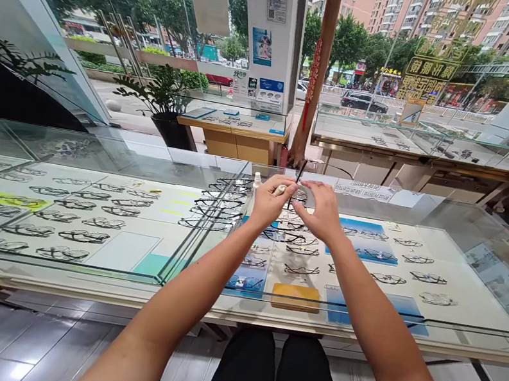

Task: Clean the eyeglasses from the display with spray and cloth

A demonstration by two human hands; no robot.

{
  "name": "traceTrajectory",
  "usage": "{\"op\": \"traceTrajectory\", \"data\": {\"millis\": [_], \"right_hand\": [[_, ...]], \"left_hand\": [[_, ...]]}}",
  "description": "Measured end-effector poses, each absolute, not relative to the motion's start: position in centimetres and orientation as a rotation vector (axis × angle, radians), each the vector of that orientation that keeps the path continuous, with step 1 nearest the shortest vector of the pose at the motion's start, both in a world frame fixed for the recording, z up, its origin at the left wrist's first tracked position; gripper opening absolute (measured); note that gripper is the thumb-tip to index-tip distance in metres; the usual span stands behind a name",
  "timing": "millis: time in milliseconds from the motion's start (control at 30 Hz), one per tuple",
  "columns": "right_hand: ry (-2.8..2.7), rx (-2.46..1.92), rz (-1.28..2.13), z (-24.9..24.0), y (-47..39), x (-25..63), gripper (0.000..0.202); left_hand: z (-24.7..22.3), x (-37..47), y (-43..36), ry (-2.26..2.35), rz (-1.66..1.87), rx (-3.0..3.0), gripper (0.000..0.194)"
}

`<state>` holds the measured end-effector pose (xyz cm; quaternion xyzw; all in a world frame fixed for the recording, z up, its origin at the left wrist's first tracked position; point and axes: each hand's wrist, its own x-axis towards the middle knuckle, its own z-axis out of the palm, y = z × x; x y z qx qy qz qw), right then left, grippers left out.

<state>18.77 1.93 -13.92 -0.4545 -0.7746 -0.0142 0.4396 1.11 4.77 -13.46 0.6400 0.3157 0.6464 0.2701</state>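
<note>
Both hands, left hand and right hand, pinch dark-framed glasses above glass counter.

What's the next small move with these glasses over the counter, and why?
Probably keep the left hand pinching its side and let the right hand fold the raised temple down. The black glasses sit between both hands above the glass counter, one arm sticking up; the grip detail is too small to confirm.

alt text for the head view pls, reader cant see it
Two bare hands, left hand and right hand, meet over a glass display counter, pinching a dark pair of glasses; rows of glasses lie under the glass.
</note>
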Motion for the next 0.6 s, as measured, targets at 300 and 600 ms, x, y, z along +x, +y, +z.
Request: {"op": "traceTrajectory", "data": {"millis": [300,600], "right_hand": [[-1.796,-0.909,0.18,-14.8,2.6,18.3,0.035],[-1.419,-0.969,0.078,-13.3,2.1,19.3,0.036]], "left_hand": [[-13.4,1.1,4.5,0.768,1.607,1.755,0.045],[-11.1,1.1,1.3,0.704,1.053,1.787,0.034]]}}
